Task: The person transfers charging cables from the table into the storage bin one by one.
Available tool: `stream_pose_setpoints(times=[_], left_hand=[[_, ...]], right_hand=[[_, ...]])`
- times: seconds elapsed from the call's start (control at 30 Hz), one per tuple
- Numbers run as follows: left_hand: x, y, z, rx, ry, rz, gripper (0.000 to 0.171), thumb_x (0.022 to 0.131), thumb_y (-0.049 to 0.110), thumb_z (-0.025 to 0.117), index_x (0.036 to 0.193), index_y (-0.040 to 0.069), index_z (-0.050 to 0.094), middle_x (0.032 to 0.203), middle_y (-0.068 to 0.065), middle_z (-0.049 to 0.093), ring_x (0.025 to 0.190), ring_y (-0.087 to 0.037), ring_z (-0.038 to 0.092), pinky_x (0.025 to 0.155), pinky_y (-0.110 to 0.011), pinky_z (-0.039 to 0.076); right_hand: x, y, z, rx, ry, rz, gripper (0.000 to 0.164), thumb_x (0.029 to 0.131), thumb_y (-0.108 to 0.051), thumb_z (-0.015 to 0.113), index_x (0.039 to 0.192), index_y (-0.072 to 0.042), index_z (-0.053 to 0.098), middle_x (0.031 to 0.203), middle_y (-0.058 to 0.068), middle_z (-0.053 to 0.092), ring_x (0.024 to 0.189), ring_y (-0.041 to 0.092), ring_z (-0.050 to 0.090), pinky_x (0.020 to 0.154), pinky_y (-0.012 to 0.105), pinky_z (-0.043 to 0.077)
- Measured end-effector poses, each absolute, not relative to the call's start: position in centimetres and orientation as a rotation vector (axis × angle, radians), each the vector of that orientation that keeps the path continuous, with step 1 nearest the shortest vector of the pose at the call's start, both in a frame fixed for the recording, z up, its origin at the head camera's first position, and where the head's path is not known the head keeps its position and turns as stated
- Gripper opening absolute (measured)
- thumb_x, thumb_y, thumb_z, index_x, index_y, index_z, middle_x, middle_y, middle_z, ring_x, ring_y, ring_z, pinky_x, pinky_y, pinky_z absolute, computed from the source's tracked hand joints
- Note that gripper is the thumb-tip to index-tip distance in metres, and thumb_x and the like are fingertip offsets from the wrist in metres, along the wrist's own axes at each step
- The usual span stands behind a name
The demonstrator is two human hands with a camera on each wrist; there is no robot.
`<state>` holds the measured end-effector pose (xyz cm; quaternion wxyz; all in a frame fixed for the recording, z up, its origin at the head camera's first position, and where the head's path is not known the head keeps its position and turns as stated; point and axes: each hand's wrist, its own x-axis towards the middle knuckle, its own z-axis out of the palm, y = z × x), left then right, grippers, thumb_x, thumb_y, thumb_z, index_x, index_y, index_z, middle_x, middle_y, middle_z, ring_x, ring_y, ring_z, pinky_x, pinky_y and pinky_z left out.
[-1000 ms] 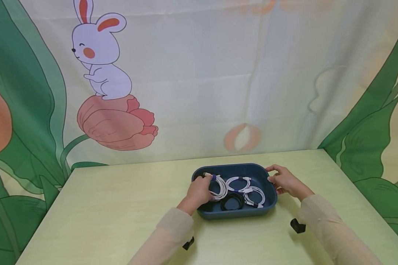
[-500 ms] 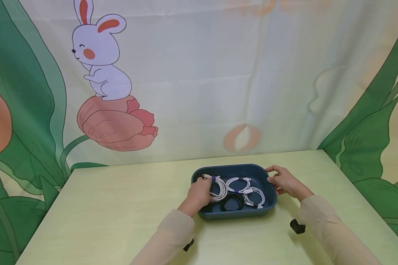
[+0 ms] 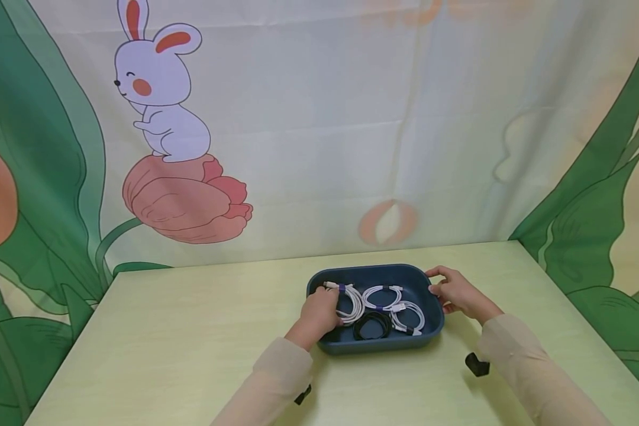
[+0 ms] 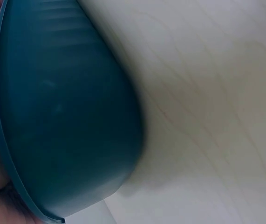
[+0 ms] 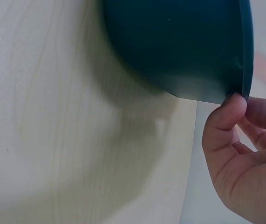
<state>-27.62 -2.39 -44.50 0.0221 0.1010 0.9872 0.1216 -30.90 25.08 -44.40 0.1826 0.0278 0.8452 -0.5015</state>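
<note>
A dark blue plastic bin (image 3: 378, 347) stands on the table with coiled cables inside. My left hand (image 3: 319, 310) reaches over its left rim and holds a thick white cable coil (image 3: 359, 306) bound with a purple tie; part of that coil is hidden behind the fingers. At the opposite end, my right hand (image 3: 463, 296) pinches the bin's rim between thumb (image 5: 235, 108) and fingers. A black cable coil (image 3: 358, 326) lies at the front of the bin. Thinner white coils, one at the back (image 3: 366, 294) and one at right (image 3: 422, 319), lie beside it.
The pale wood-grain table (image 3: 191, 343) extends on both sides of the bin. Behind it hangs a cloth (image 3: 309, 148) printed with a rabbit, flowers and leaves. Black straps (image 3: 477, 365) hang near the sleeves.
My left hand and the white coil have shifted very slightly within the bin. The right hand keeps its place on the rim.
</note>
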Motion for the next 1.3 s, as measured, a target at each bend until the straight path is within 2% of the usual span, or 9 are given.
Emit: stream_pose_setpoints(times=[0.27, 0.53, 0.73, 1.07, 1.3], left_hand=[[-27.4, -2.5, -44.6, 0.345, 3.079, 0.385, 0.055, 0.063, 0.024, 0.079, 0.110, 0.005, 0.057, 0.105, -0.018, 0.059, 0.090, -0.033, 0.058, 0.075, -0.040, 0.049], [-27.3, -2.3, -44.8, 0.340, 3.078, 0.432, 0.063, 0.065, 0.026, 0.078, 0.119, 0.007, 0.053, 0.110, -0.019, 0.057, 0.094, -0.034, 0.057, 0.079, -0.040, 0.048], [-27.1, -1.7, -45.3, 0.299, 3.099, 0.503, 0.058, 0.067, 0.026, 0.076, 0.117, 0.006, 0.053, 0.107, -0.023, 0.055, 0.087, -0.036, 0.058, 0.074, -0.041, 0.049], [-26.4, -0.9, -45.6, 0.151, 3.051, 0.585, 0.060, 0.072, 0.025, 0.071, 0.124, 0.007, 0.048, 0.120, -0.029, 0.044, 0.094, -0.039, 0.056, 0.075, -0.046, 0.049], [-26.5, -0.9, -45.5, 0.112, 3.037, 0.618, 0.058, 0.071, 0.026, 0.072, 0.121, 0.009, 0.047, 0.120, -0.028, 0.044, 0.093, -0.040, 0.055, 0.073, -0.047, 0.048]], right_hand=[[-31.0, 25.1, -44.4, 0.077, 2.379, -1.422, 0.039, 0.090, -0.007, 0.042, 0.128, -0.006, 0.033, 0.083, 0.009, 0.048, 0.056, 0.016, 0.046, 0.048, 0.023, 0.044], [-31.0, 25.1, -44.5, 0.075, 2.378, -1.430, 0.039, 0.090, -0.007, 0.042, 0.128, -0.006, 0.033, 0.083, 0.009, 0.047, 0.056, 0.016, 0.046, 0.048, 0.023, 0.043], [-30.9, 25.1, -44.5, 0.088, 2.383, -1.421, 0.039, 0.090, -0.007, 0.042, 0.128, -0.006, 0.033, 0.083, 0.010, 0.048, 0.057, 0.016, 0.046, 0.049, 0.024, 0.044], [-30.9, 25.0, -44.6, 0.104, 2.380, -1.414, 0.039, 0.091, -0.008, 0.042, 0.129, -0.006, 0.033, 0.086, 0.011, 0.048, 0.058, 0.017, 0.046, 0.049, 0.024, 0.044], [-30.8, 24.9, -44.3, 0.095, 2.395, -1.399, 0.039, 0.091, -0.008, 0.042, 0.129, -0.006, 0.033, 0.086, 0.011, 0.048, 0.059, 0.017, 0.047, 0.050, 0.024, 0.044]])
